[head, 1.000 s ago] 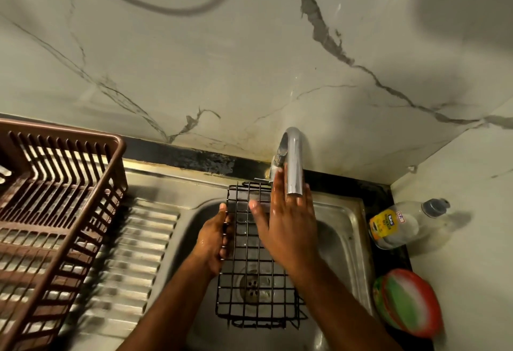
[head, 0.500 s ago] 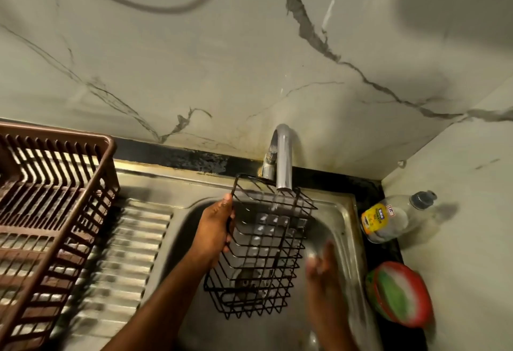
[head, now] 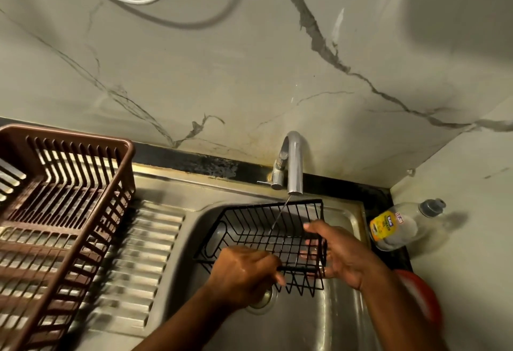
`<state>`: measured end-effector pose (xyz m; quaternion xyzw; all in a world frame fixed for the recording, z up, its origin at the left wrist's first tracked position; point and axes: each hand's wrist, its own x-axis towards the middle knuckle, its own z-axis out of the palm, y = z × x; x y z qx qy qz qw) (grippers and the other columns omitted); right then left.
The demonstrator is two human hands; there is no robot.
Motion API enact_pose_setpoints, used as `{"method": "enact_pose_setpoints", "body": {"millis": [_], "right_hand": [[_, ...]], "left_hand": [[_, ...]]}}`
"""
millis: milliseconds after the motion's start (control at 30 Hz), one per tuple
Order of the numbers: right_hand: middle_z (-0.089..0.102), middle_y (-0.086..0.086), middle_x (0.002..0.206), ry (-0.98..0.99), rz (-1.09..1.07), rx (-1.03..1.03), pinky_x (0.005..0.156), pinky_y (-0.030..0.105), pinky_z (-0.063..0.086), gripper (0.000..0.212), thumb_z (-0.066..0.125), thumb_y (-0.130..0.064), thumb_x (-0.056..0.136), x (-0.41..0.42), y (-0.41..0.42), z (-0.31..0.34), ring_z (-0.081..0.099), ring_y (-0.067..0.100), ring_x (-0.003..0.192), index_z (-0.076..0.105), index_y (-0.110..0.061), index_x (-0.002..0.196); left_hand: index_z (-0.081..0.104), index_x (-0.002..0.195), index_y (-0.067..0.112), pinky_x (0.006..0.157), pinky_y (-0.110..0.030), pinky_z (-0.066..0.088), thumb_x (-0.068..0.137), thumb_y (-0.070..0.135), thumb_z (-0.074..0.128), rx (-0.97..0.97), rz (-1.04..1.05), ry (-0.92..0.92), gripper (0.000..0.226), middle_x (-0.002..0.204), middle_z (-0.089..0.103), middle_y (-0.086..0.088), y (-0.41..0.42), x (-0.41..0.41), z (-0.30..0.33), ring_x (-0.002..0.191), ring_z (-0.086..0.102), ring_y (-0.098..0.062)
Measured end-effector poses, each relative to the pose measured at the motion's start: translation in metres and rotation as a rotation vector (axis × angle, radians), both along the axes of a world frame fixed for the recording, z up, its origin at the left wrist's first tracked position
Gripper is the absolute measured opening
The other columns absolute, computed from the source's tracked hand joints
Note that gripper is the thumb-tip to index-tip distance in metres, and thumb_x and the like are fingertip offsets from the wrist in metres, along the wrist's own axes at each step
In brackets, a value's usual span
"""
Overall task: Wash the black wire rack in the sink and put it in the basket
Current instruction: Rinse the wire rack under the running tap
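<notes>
The black wire rack point(head: 249, 228) hangs over the steel sink point(head: 344, 212), lying lengthwise under the tap point(head: 294, 162). A thin stream of water runs from the tap into the rack. My left hand point(head: 244, 270) grips the rack's near rim with curled fingers. My right hand point(head: 338, 253) holds the rack's right end, thumb over the top wire and fingers showing through the mesh. The brown plastic basket point(head: 119, 184) stands on the left, on the ribbed draining board.
A clear dish-soap bottle point(head: 399, 225) with a yellow label lies on the dark counter right of the sink. A red and green round thing point(head: 422, 298) sits below it. The marbled wall rises close behind the tap. The drain point(head: 263, 300) shows under my left hand.
The rack has been turned from upright to lying sideways under the tap. My right hand came up from the sink and took the rack's right end. My left hand shifted to the near rim.
</notes>
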<state>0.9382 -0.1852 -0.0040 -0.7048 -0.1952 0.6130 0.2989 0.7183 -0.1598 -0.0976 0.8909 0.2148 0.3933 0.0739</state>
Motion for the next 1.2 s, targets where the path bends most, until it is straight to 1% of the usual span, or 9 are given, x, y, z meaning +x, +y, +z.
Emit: {"method": "enact_pose_setpoints", "body": {"millis": [133, 300, 367, 467, 567, 700, 767, 1000, 1200], "right_hand": [[0.063, 0.014, 0.128, 0.009, -0.068, 0.116, 0.085, 0.061, 0.057, 0.02, 0.058, -0.016, 0.096, 0.006, -0.014, -0.022, 0.069, 0.032, 0.11, 0.059, -0.019, 0.116], [0.07, 0.011, 0.125, 0.115, -0.219, 0.27, 0.089, 0.066, 0.053, 0.046, 0.041, 0.004, 0.097, 0.023, -0.027, -0.037, 0.068, 0.036, 0.112, 0.057, -0.027, 0.127], [0.069, 0.012, 0.127, 0.137, -0.233, 0.32, 0.088, 0.065, 0.053, 0.052, 0.038, 0.007, 0.095, 0.026, -0.025, -0.04, 0.067, 0.038, 0.114, 0.054, -0.025, 0.134], [0.07, 0.011, 0.126, 0.178, -0.219, 0.322, 0.089, 0.066, 0.053, 0.054, 0.038, 0.01, 0.095, 0.023, -0.018, -0.043, 0.067, 0.037, 0.115, 0.054, -0.023, 0.135], [0.072, 0.01, 0.114, -0.085, -0.162, 0.224, 0.093, 0.062, 0.054, 0.042, 0.042, 0.003, 0.096, 0.019, -0.014, -0.049, 0.068, 0.032, 0.11, 0.062, -0.023, 0.121], [0.065, 0.012, 0.11, -1.367, 0.124, 0.414, 0.081, 0.037, 0.053, 0.033, 0.072, -0.014, 0.081, 0.015, -0.014, -0.06, 0.061, 0.031, 0.103, 0.067, -0.012, 0.114], [0.066, 0.002, 0.1, -1.326, 0.267, 0.622, 0.076, 0.033, 0.053, 0.021, 0.067, -0.008, 0.079, -0.007, -0.012, -0.05, 0.06, 0.02, 0.094, 0.071, -0.016, 0.099], [0.069, 0.007, 0.098, -1.289, 0.94, 0.094, 0.079, 0.033, 0.052, 0.015, 0.055, -0.015, 0.093, -0.054, 0.041, -0.038, 0.067, 0.027, 0.096, 0.069, -0.015, 0.101], [0.071, 0.007, 0.101, -1.17, 1.2, 0.422, 0.082, 0.038, 0.057, 0.019, 0.064, -0.025, 0.086, -0.094, 0.066, -0.032, 0.066, 0.026, 0.094, 0.071, -0.015, 0.101]], "left_hand": [[0.066, 0.096, 0.03, 0.064, -0.021, 0.052, 0.104, 0.055, 0.044, -0.249, 0.011, -0.06, 0.035, 0.085, 0.071, 0.014, -0.004, -0.014, 0.005, 0.074, 0.064, 0.004], [0.043, 0.145, 0.038, 0.101, -0.04, 0.046, 0.083, 0.068, 0.061, -0.99, 0.586, -0.275, 0.071, 0.141, 0.047, 0.009, 0.035, -0.051, 0.014, 0.127, 0.047, -0.013], [0.035, 0.152, 0.038, 0.108, -0.046, 0.043, 0.074, 0.07, 0.067, -1.487, 0.447, -0.396, 0.09, 0.152, 0.047, -0.002, 0.052, -0.057, 0.013, 0.134, 0.048, -0.022], [0.055, 0.135, 0.029, 0.106, -0.06, 0.046, 0.094, 0.048, 0.057, -1.879, 0.183, -0.46, 0.045, 0.132, 0.069, -0.008, 0.062, -0.056, 0.009, 0.122, 0.065, -0.034], [0.055, 0.135, 0.031, 0.091, -0.052, 0.055, 0.101, 0.025, 0.045, -1.897, 0.225, -0.495, 0.036, 0.12, 0.074, -0.014, 0.057, -0.049, 0.001, 0.107, 0.071, -0.038], [0.052, 0.137, 0.025, 0.084, -0.049, 0.058, 0.098, 0.021, 0.048, -1.824, 0.333, -0.433, 0.039, 0.113, 0.074, -0.017, 0.039, -0.038, -0.007, 0.095, 0.072, -0.035], [0.054, 0.134, 0.023, 0.082, -0.048, 0.058, 0.094, 0.02, 0.052, -1.799, 0.358, -0.426, 0.04, 0.114, 0.072, -0.019, 0.03, -0.033, -0.008, 0.093, 0.071, -0.037], [0.058, 0.114, 0.019, 0.07, -0.044, 0.062, 0.092, 0.008, 0.044, -1.947, 0.347, -0.486, 0.029, 0.111, 0.073, -0.02, 0.012, -0.01, 0.003, 0.087, 0.072, -0.035], [0.063, 0.097, 0.006, 0.062, -0.041, 0.06, 0.089, 0.014, 0.046, -1.977, 0.363, -0.41, 0.02, 0.092, 0.071, -0.021, 0.02, -0.004, 0.008, 0.072, 0.073, -0.033]]}}
